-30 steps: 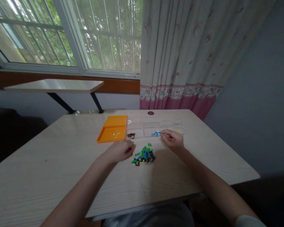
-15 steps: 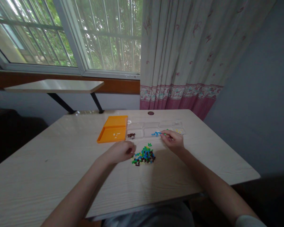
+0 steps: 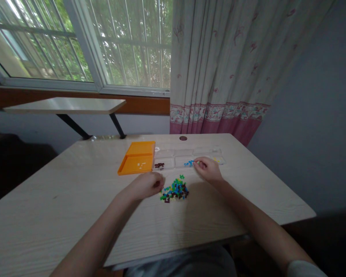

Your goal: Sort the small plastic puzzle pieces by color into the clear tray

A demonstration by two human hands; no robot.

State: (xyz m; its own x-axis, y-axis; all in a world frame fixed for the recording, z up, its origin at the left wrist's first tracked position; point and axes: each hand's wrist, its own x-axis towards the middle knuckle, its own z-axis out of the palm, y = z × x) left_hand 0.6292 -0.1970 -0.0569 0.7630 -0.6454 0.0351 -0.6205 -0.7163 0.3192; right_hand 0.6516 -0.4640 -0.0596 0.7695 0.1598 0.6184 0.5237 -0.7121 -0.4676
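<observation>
Head view: a pale table (image 3: 75, 215) carries an orange tray (image 3: 137, 162) and, just beside it, a clear compartment box (image 3: 173, 153). The left hand (image 3: 147, 185), curled closed, rests beside the pile of tiny green, blue, brown and yellow pieces (image 3: 174, 191). The right hand (image 3: 209, 170) has its fingertips drawn together at the box's blue pieces (image 3: 188, 163); what they pinch is too small to tell.
</observation>
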